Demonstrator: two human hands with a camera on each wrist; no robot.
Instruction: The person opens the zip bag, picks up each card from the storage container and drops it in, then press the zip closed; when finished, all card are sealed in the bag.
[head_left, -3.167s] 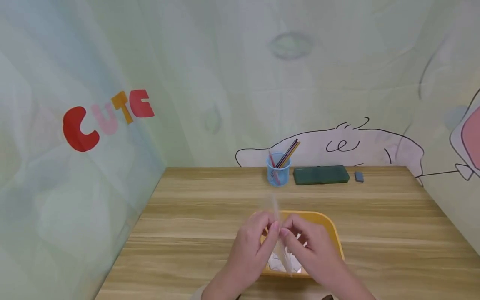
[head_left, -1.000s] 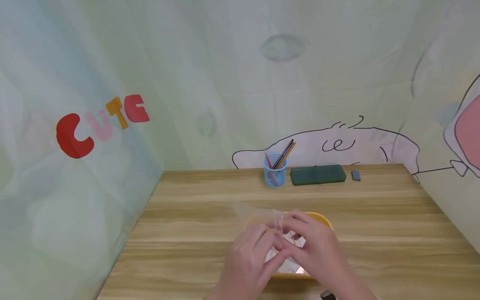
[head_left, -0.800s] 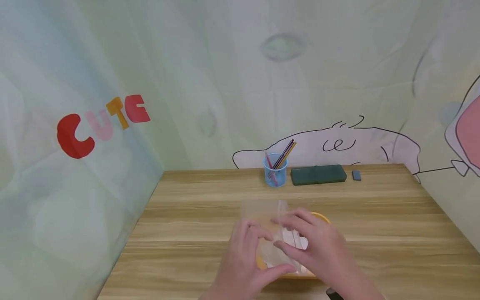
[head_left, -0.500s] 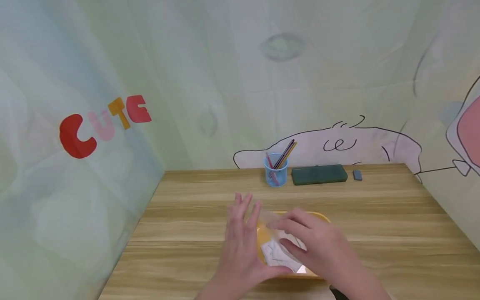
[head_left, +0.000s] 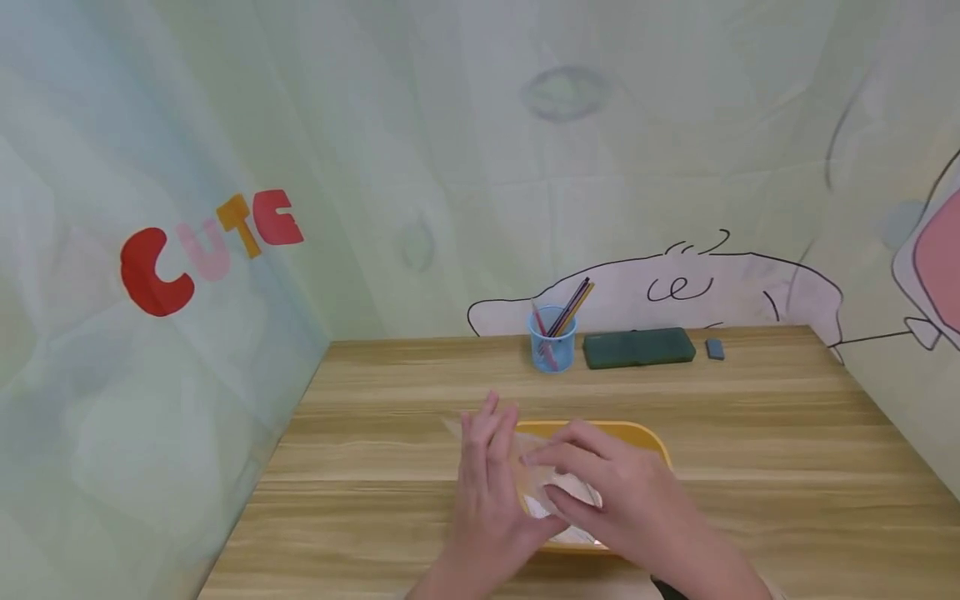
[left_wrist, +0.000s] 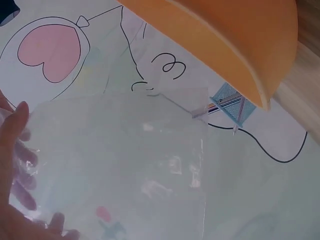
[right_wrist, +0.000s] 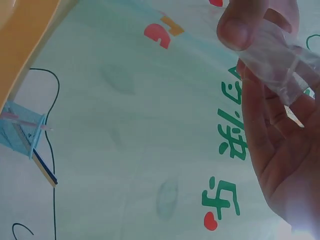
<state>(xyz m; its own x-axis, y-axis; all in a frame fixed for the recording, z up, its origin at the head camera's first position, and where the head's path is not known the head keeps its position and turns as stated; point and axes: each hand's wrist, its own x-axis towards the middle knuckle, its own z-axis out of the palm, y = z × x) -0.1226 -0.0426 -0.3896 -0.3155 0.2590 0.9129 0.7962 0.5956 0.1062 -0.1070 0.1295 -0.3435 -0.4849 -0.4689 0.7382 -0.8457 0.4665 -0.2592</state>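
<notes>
A clear plastic bag (head_left: 534,477) is held over a yellow bin (head_left: 626,431). My right hand (head_left: 633,492) pinches the bag between thumb and curled fingers; crumpled film (right_wrist: 275,55) shows there in the right wrist view. My left hand (head_left: 483,492) faces it with straight, raised fingers against the bag and the thumb pointing right. In the left wrist view the bag (left_wrist: 125,150) spreads wide and flat, with fingers at its left side. White pieces (head_left: 536,507) lie in the bin, partly hidden by my hands.
At the back of the wooden table (head_left: 375,450) stand a blue mesh cup (head_left: 552,352) with several pencils, a dark green case (head_left: 639,348) and a small blue-grey block (head_left: 715,349). Printed fabric walls (head_left: 420,167) close in the back and sides.
Both hands were together on the bag, pinching its edge. The left hand has since let go and its fingers have straightened upward. The right hand still holds the bag, now tilted left.
</notes>
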